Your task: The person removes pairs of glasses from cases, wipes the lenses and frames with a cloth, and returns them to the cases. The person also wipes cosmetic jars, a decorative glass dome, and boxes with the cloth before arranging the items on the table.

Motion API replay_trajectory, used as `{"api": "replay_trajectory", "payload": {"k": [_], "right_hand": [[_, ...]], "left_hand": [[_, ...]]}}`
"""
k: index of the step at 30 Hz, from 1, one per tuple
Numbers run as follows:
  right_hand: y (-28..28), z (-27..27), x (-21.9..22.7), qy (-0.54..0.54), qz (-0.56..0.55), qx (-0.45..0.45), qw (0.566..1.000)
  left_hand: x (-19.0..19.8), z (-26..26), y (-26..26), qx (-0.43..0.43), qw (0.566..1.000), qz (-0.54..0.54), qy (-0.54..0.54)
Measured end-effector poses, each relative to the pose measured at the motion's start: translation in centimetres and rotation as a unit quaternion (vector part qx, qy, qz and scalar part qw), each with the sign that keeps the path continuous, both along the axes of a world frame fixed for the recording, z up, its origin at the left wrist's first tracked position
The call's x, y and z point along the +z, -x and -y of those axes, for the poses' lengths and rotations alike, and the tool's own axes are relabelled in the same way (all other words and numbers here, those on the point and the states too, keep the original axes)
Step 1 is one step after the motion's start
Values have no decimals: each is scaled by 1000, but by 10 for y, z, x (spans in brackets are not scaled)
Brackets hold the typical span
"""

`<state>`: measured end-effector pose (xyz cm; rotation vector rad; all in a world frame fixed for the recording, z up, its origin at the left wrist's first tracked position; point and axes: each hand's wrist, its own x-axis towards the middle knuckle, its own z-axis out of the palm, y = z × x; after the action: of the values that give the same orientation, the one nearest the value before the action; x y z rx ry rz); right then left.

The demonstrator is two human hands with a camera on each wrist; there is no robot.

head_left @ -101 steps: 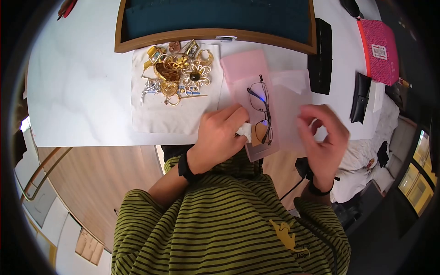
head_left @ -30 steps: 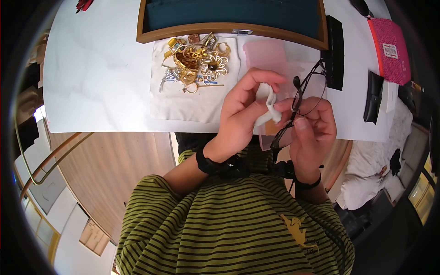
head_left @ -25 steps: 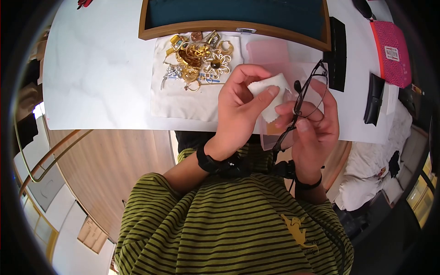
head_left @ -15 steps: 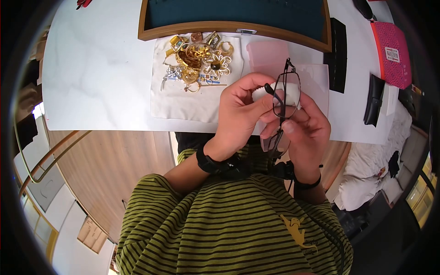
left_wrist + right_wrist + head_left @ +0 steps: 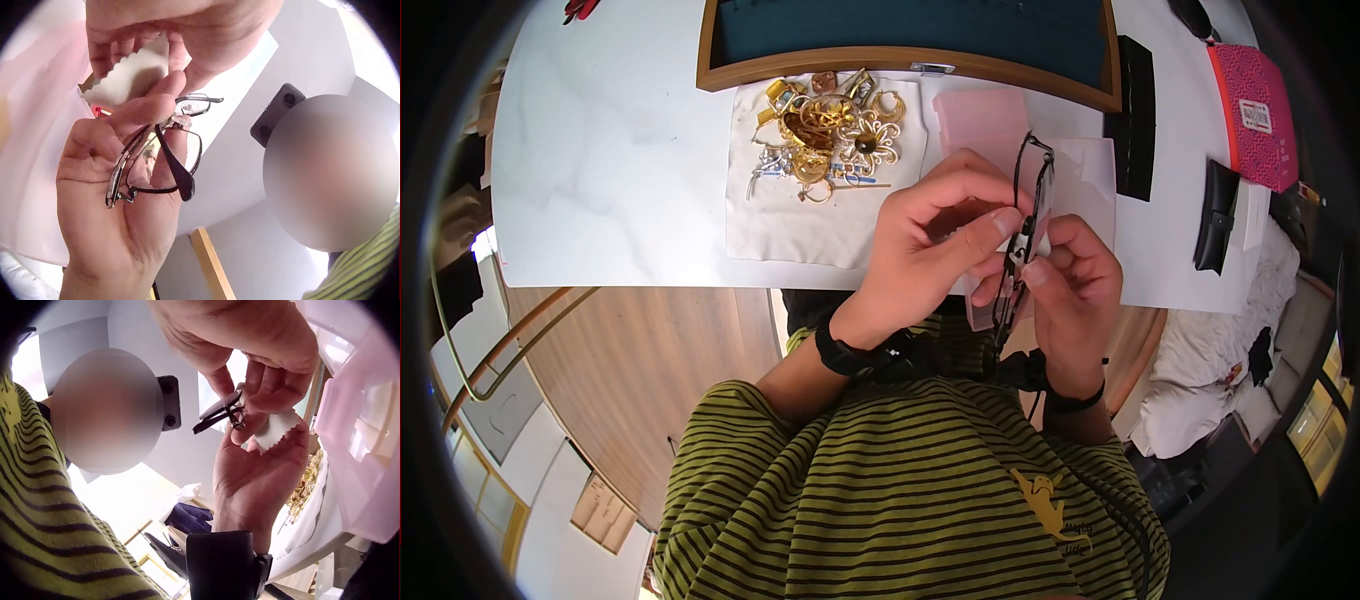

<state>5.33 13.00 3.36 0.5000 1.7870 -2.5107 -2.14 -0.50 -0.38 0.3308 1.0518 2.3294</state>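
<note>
The left hand (image 5: 925, 240) holds a small white cloth (image 5: 134, 75) with a jagged edge, its thumb touching the dark-framed glasses (image 5: 1045, 185). From the other side, the right hand (image 5: 1080, 300) pinches the glasses near their middle, thumb toward the wearer. In the head view the glasses stand nearly edge-on between the hands, and most of the cloth is hidden. The left wrist view shows the cloth bunched in the left fingers, close beside the glasses (image 5: 182, 175). A pink case (image 5: 980, 120) lies behind and below the hands.
Gold and silver jewelry (image 5: 810, 130) lies piled on a pale cloth (image 5: 800, 235), left of the hands. Behind stands a wooden tray (image 5: 830, 72) with a dark lining. Black cases (image 5: 1132, 125) (image 5: 1216, 215) and a pink pouch (image 5: 1258, 115) are at the right.
The glasses, earlier lying in the pink case, are up in the right hand. Since half a second ago they have turned edge-on, and the left thumb has moved up against them; less cloth shows.
</note>
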Motion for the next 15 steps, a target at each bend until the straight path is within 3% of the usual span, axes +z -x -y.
{"api": "replay_trajectory", "payload": {"k": [6, 13, 15], "right_hand": [[4, 2, 6, 12, 2, 4, 1000], [-1, 3, 3, 12, -4, -9, 1000], [-4, -5, -5, -2, -2, 6, 1000]], "left_hand": [[-5, -1, 3, 37, 997, -66, 17], [-3, 2, -1, 13, 997, -67, 25], [6, 2, -4, 10, 995, -58, 77]]}}
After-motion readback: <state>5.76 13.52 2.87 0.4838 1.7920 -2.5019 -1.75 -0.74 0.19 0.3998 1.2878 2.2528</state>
